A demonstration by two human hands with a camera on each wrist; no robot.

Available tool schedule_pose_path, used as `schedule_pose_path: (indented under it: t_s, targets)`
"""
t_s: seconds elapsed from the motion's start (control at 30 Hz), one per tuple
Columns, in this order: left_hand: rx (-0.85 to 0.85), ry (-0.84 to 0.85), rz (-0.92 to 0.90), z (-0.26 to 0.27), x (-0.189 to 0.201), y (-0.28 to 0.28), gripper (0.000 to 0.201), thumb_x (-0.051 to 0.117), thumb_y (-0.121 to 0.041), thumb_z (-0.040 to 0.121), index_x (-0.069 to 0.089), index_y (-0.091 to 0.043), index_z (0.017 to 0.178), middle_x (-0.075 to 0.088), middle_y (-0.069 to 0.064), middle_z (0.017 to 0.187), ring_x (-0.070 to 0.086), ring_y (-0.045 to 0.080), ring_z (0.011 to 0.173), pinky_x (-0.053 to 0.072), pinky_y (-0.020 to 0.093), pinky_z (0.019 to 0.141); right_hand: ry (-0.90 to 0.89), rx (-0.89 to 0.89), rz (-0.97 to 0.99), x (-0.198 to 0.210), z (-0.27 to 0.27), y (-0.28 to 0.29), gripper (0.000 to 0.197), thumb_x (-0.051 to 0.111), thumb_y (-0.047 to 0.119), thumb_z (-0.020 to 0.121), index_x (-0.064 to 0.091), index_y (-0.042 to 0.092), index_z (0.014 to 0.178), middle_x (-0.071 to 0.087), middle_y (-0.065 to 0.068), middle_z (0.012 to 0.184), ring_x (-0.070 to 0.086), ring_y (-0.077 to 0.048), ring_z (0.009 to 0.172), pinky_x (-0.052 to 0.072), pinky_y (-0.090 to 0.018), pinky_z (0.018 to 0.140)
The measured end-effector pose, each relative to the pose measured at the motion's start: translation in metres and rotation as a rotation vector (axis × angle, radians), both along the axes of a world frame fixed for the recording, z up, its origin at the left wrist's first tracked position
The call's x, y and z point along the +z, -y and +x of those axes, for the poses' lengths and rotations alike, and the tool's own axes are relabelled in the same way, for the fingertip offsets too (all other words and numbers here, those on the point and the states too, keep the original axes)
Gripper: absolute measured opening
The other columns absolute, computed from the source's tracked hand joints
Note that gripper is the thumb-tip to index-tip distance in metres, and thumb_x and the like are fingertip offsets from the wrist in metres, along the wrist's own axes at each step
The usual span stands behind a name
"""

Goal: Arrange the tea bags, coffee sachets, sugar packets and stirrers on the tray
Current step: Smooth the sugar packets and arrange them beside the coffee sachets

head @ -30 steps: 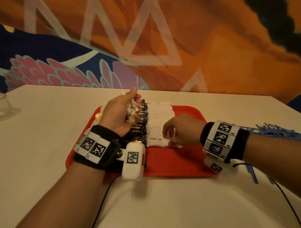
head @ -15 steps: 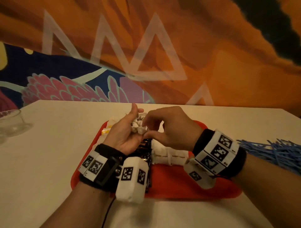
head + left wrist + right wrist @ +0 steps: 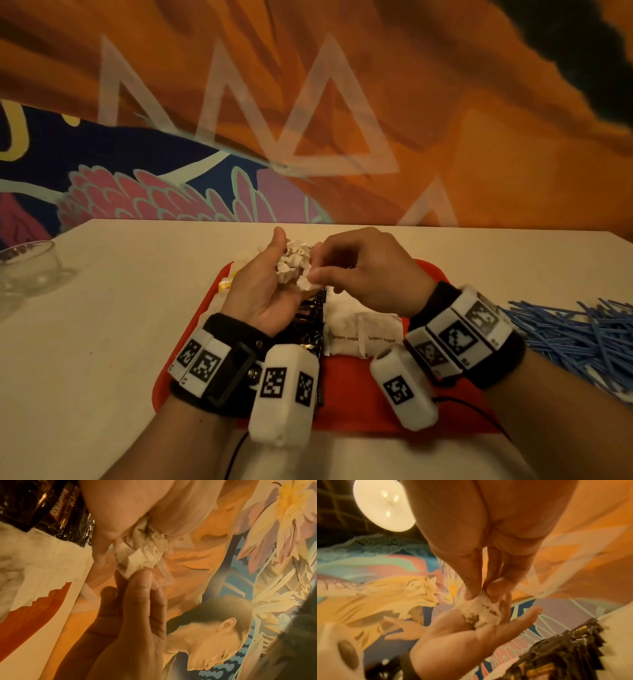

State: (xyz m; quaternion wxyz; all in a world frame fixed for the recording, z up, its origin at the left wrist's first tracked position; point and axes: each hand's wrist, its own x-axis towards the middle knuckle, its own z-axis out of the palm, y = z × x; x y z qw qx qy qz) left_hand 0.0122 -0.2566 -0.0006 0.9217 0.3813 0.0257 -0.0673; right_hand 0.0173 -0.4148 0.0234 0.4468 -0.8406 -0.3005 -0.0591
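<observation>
My left hand cups a bunch of white sugar packets above the far side of the red tray. My right hand pinches one packet, apparently at its corner. More sugar packets and dark coffee sachets lie on the tray; blue stirrers sit right.

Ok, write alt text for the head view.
Left hand cups crumpled white sugar packets above a red plastic tray; right hand pinches one. Blue plastic stirrers lie right, on the table.
</observation>
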Motion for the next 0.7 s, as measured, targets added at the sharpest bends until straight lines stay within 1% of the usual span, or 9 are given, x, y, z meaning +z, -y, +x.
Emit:
schedule_pose_path:
  t_s: [0.07, 0.13, 0.2, 0.23, 0.27, 0.33, 0.43, 0.6, 0.7]
  targets:
    - [0.047, -0.005, -0.068, 0.001, 0.002, -0.001, 0.037, 0.050, -0.031, 0.103, 0.055, 0.001, 0.120, 0.068, 0.023, 0.115, 0.070, 0.031, 0.105, 0.061, 0.043, 0.080, -0.057, 0.017, 0.101, 0.003, 0.000, 0.004, 0.007, 0.076, 0.014, 0.085, 0.072, 0.014, 0.078, 0.073, -0.005, 0.081, 0.068, -0.026, 0.074, 0.057, -0.043, 0.070]
    - [0.120, 0.028, -0.123, 0.003, 0.002, -0.004, 0.013, 0.053, -0.010, 0.099, 0.055, -0.004, 0.111, 0.065, 0.017, 0.097, 0.070, 0.024, 0.084, 0.063, 0.039, 0.071, -0.125, 0.032, 0.246, 0.007, 0.000, 0.009, 0.006, 0.072, 0.008, 0.087, 0.069, 0.005, 0.082, 0.072, -0.010, 0.081, 0.066, -0.027, 0.073, 0.055, -0.035, 0.064]
    - [0.186, 0.074, -0.102, 0.004, 0.002, -0.006, 0.024, 0.051, 0.006, 0.093, 0.057, -0.008, 0.112, 0.062, 0.011, 0.092, 0.067, 0.018, 0.074, 0.062, 0.033, 0.068, -0.206, 0.047, 0.410, 0.011, 0.002, 0.013, 0.007, 0.067, 0.001, 0.089, 0.063, 0.004, 0.083, 0.068, -0.013, 0.079, 0.064, -0.021, 0.073, 0.055, -0.027, 0.062]
    - [0.195, 0.091, -0.059, 0.005, 0.001, -0.007, 0.026, 0.051, 0.008, 0.093, 0.060, -0.008, 0.111, 0.062, 0.010, 0.092, 0.065, 0.016, 0.071, 0.059, 0.028, 0.063, -0.237, 0.052, 0.484, 0.012, 0.003, 0.014, 0.008, 0.064, -0.001, 0.089, 0.061, 0.003, 0.083, 0.067, -0.013, 0.079, 0.064, -0.019, 0.072, 0.056, -0.025, 0.062]
    - [0.183, 0.103, 0.007, 0.004, 0.001, -0.006, 0.021, 0.052, 0.005, 0.094, 0.063, -0.007, 0.108, 0.062, 0.009, 0.092, 0.062, 0.014, 0.069, 0.056, 0.025, 0.058, -0.258, 0.054, 0.547, 0.013, 0.004, 0.015, 0.008, 0.063, -0.004, 0.088, 0.060, 0.002, 0.083, 0.066, -0.013, 0.079, 0.063, -0.018, 0.071, 0.056, -0.024, 0.064]
    - [0.110, 0.148, 0.174, 0.000, 0.000, -0.003, 0.014, 0.060, -0.015, 0.094, 0.067, -0.005, 0.102, 0.063, 0.008, 0.089, 0.057, 0.013, 0.065, 0.050, 0.021, 0.053, -0.269, 0.055, 0.626, 0.014, 0.006, 0.017, 0.008, 0.062, -0.007, 0.088, 0.059, 0.000, 0.084, 0.065, -0.012, 0.078, 0.064, -0.017, 0.069, 0.057, -0.024, 0.067]
    - [-0.010, 0.218, 0.341, -0.003, -0.002, 0.002, 0.035, 0.065, -0.038, 0.083, 0.065, -0.005, 0.097, 0.064, 0.004, 0.080, 0.053, 0.011, 0.063, 0.046, 0.021, 0.051, -0.234, 0.039, 0.646, 0.011, 0.007, 0.017, 0.011, 0.064, -0.009, 0.085, 0.060, 0.001, 0.082, 0.067, -0.010, 0.078, 0.065, -0.018, 0.072, 0.059, -0.028, 0.072]
    - [0.053, 0.295, 0.444, -0.002, -0.004, 0.002, 0.021, 0.072, -0.018, 0.078, 0.071, -0.005, 0.095, 0.061, 0.005, 0.077, 0.055, 0.011, 0.063, 0.045, 0.022, 0.052, -0.226, -0.018, 0.677, 0.003, 0.007, 0.013, 0.021, 0.066, -0.015, 0.081, 0.058, 0.004, 0.081, 0.068, -0.012, 0.079, 0.066, -0.025, 0.070, 0.061, -0.034, 0.071]
    - [0.133, 0.297, 0.477, -0.002, -0.005, 0.003, 0.007, 0.068, -0.006, 0.087, 0.073, -0.007, 0.093, 0.064, 0.006, 0.076, 0.056, 0.015, 0.066, 0.046, 0.024, 0.054, -0.280, -0.048, 0.725, 0.003, 0.007, 0.013, 0.023, 0.064, -0.016, 0.081, 0.057, 0.005, 0.085, 0.065, -0.013, 0.084, 0.066, -0.029, 0.076, 0.062, -0.037, 0.071]
